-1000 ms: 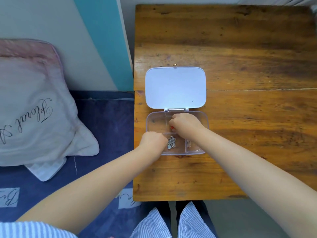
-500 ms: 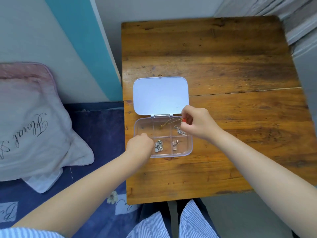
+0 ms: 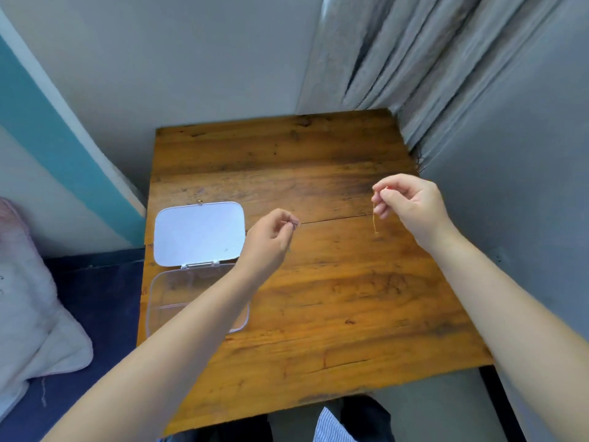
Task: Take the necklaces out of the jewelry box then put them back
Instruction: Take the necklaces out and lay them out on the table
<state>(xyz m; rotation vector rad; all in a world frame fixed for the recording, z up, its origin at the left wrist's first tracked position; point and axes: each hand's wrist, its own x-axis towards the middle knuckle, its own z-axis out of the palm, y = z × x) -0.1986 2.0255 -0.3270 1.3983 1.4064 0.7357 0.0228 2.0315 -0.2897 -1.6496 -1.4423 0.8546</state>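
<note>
A clear plastic jewelry box [image 3: 165, 291] lies open at the table's left edge, its white lid [image 3: 199, 232] folded back flat. My left forearm covers part of its compartments, so the contents are hidden. My right hand [image 3: 411, 205] is raised above the table's right side, pinching a thin gold necklace [image 3: 374, 218] whose short end dangles below the fingers. My left hand [image 3: 271, 237] is raised right of the lid, fingertips pinched on the other end of the chain, which is too fine to trace between the hands.
The wooden table [image 3: 318, 298] fills the middle. A grey curtain [image 3: 430, 59] hangs at the back right. A pale pillow [image 3: 28, 314] lies on dark blue bedding [image 3: 105, 314] to the left.
Both hands have lifted away from the box and spread apart, the right carrying the gold necklace up and to the right. The camera has tilted up.
</note>
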